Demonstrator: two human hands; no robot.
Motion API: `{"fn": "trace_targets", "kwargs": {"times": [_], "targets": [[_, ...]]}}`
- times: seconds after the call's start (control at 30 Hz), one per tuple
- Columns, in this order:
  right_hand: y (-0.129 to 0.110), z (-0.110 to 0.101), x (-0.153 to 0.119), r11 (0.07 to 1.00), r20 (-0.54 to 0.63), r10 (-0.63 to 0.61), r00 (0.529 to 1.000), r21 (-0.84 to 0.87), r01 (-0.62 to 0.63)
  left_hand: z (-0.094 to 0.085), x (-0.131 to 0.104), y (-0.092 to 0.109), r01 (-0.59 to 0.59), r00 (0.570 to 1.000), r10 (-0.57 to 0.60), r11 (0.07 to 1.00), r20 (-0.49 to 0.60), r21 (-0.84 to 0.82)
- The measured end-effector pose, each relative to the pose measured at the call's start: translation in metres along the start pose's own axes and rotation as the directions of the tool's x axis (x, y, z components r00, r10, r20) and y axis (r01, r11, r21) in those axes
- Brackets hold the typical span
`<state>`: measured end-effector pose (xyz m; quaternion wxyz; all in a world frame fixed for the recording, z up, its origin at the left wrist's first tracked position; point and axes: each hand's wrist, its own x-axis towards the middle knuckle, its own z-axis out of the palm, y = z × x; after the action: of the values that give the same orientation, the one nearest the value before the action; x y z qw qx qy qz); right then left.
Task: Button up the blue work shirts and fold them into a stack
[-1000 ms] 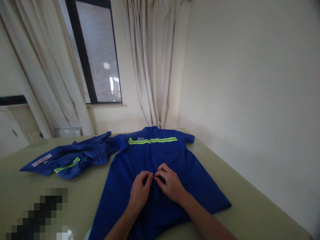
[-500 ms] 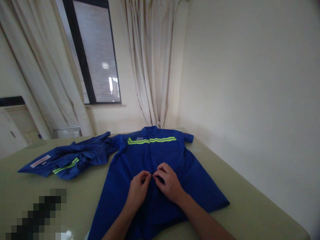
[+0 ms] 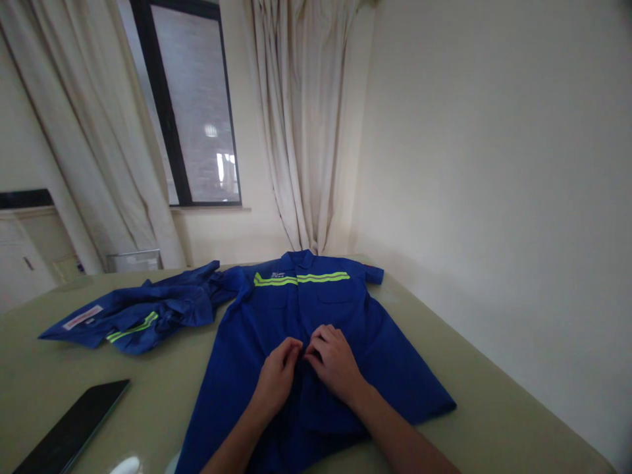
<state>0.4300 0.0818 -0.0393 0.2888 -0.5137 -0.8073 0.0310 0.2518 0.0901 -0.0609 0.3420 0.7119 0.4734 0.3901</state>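
Observation:
A blue short-sleeved work shirt (image 3: 269,322) lies front up, collar at the far end, with a yellow-green reflective band across its chest. My left hand (image 3: 279,372) pinches the front placket near the middle of the shirt. Right beside it, my right hand (image 3: 336,362) has thumb and fingers pressed together on the same edge. The fingertips of both hands almost meet. Whatever small part of the placket lies between them, perhaps a button, is hidden by the fingers.
Left of the shirt lies a second, crumpled blue garment (image 3: 172,306) with a reflective stripe and a white label. A dark flat tablet-like device (image 3: 79,424) rests at the near left of the greenish table (image 3: 494,421). Curtains (image 3: 306,131) and a wall stand behind.
Both hands stay at the placket; the right fingers have closed in slightly and curled more. The view has shifted a little. The garments have not visibly moved on the table.

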Motion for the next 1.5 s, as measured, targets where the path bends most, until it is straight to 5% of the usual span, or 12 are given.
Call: {"fn": "trace_targets", "kwargs": {"times": [0.13,0.3,0.5,0.6,0.7,0.77,0.87,0.97,1.07,1.23,1.5], "targets": [[0.009,-0.008,0.001,0.992,0.068,0.102,0.992,0.070,-0.107,-0.005,-0.005,0.005,-0.049,0.992,0.037,0.995,0.123,0.089],[0.015,-0.015,0.000,0.987,0.195,0.103,0.975,0.104,-0.125,-0.005,-0.013,0.008,-0.164,0.985,0.122,0.884,0.121,0.438],[0.010,-0.019,0.003,0.953,0.023,0.256,0.966,-0.176,-0.248,0.000,-0.027,0.013,-0.251,0.945,0.110,0.847,0.308,0.468],[0.010,-0.019,0.004,0.952,0.013,0.199,0.980,-0.242,-0.190,0.001,-0.045,0.030,-0.277,0.925,0.094,0.831,0.369,0.482],[0.009,-0.014,0.004,0.977,0.124,0.088,0.988,-0.205,-0.061,-0.004,-0.055,0.046,-0.291,0.918,0.088,0.812,0.386,0.506],[0.008,-0.009,0.005,0.983,0.163,0.054,0.985,-0.184,-0.023,-0.009,-0.048,0.051,-0.250,0.926,0.062,0.840,0.373,0.482],[0.008,-0.003,0.005,0.984,0.147,0.064,0.987,-0.173,-0.038,-0.011,-0.018,0.049,-0.032,0.967,-0.084,0.896,0.240,0.442],[0.011,0.001,0.003,0.990,0.134,0.114,0.984,-0.097,-0.102,-0.002,0.015,0.041,0.174,0.974,-0.221,0.873,0.051,0.456],[0.015,0.002,0.001,0.990,0.073,0.136,0.988,0.016,-0.137,0.012,0.031,0.035,0.239,0.967,-0.251,0.860,-0.034,0.451],[0.015,0.000,0.000,0.991,-0.057,0.068,0.996,0.120,-0.061,0.020,0.026,0.015,0.184,0.983,-0.179,0.950,-0.046,0.251],[0.017,0.004,0.003,0.977,-0.045,0.072,0.996,0.207,-0.061,0.021,0.031,-0.003,0.004,0.996,-0.005,1.000,-0.086,-0.015]]}}
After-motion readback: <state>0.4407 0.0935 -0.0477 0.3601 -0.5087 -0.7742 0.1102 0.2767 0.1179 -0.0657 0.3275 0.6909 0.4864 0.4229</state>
